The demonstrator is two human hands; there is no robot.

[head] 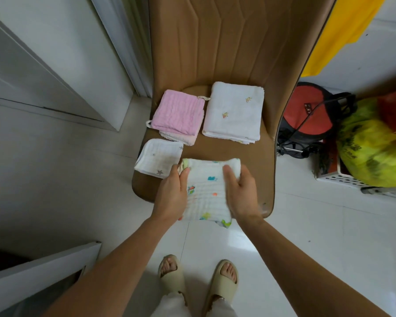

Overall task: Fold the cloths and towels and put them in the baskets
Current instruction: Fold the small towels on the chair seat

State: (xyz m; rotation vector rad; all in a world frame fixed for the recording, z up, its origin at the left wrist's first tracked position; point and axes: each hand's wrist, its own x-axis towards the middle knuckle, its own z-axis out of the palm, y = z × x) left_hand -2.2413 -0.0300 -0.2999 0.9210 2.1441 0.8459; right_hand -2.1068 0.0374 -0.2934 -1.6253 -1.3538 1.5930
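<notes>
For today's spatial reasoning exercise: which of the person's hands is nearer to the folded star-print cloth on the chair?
Left. The left hand grips the colourful printed cloth right beside the star-print cloth, nearly touching it. The right hand holds the printed cloth's opposite side, farther away.

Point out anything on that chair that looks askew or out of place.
The star cloth overhangs the left edge of the chair seat. The printed cloth, held by the left hand and the right hand, hangs past the front edge. The pink stack and the white towel lie neatly.
</notes>
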